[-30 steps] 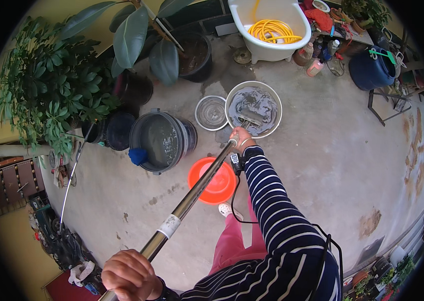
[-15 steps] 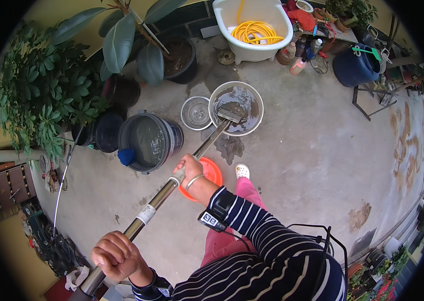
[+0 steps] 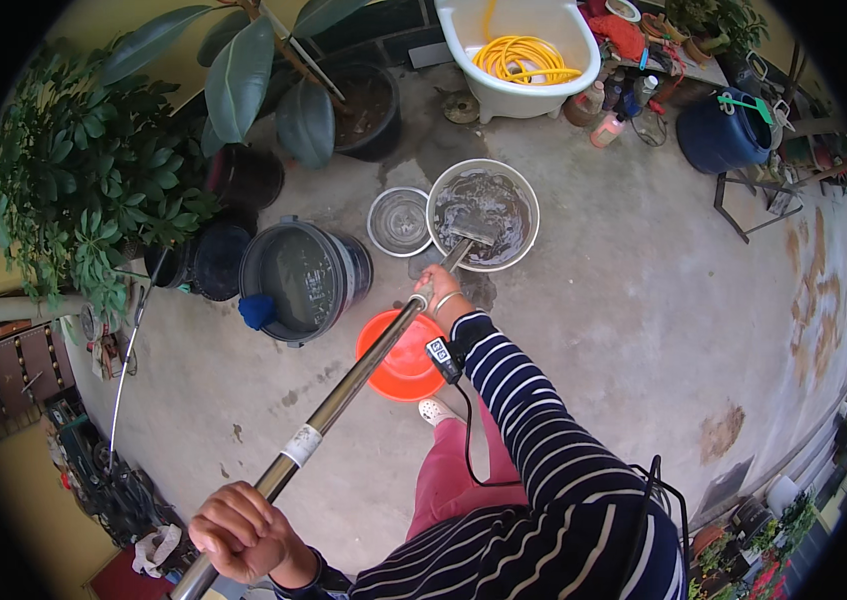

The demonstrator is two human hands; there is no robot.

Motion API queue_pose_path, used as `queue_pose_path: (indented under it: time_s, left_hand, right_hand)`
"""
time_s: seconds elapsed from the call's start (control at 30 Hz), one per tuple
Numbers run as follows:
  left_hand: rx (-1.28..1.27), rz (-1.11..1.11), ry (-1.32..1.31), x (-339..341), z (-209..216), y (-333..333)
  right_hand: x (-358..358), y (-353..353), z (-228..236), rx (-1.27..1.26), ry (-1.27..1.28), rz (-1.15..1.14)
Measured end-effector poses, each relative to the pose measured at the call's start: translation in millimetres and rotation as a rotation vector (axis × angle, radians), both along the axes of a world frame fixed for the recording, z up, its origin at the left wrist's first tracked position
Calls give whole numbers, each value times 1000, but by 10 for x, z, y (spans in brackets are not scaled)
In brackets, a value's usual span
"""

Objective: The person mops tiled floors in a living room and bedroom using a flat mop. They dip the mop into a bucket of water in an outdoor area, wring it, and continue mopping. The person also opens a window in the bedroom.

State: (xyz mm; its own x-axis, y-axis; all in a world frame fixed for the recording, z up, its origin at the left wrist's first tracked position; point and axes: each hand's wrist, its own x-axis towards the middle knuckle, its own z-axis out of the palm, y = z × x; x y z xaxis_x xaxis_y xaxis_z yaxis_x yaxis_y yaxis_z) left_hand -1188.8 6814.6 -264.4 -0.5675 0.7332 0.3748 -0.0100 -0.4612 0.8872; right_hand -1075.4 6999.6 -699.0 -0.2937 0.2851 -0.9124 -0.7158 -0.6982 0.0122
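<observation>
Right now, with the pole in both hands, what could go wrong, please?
The flat head of the pole is inside the round pan of grey liquid; a hard push might splash some out. The orange-red basin sits close to the white shoe, so a step forward could knock it.

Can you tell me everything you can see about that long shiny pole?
The long pole is straight and silvery, shiny like metal, with a white band partway along. It slants from the lower left, where its near end runs out of the picture, up to a flat grey head inside a round pan of dark liquid. The left hand and, farther up, the right hand grip it.
</observation>
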Motion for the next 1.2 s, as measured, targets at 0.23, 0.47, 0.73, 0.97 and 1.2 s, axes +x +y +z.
queue_pose_path:
  time_s: [0.23,0.47,0.73,0.97,1.2]
  left_hand:
    - [-14,-37,104,103,-46,-28]
    - [14,-61,37,47,-85,-138]
    - [51,-123,38,73,-72,-228]
    - [20,-77,30,101,-35,-193]
    - [0,-11,-5,119,-31,-146]
  right_hand:
    - [319,277,-948,53,44,136]
    - [80,-58,-13,-41,3,44]
    - [-426,-1000,2098,-112,83,-91]
    - [-412,-964,2186,-139,116,-57]
    - [-163,-432,684,-73,63,-102]
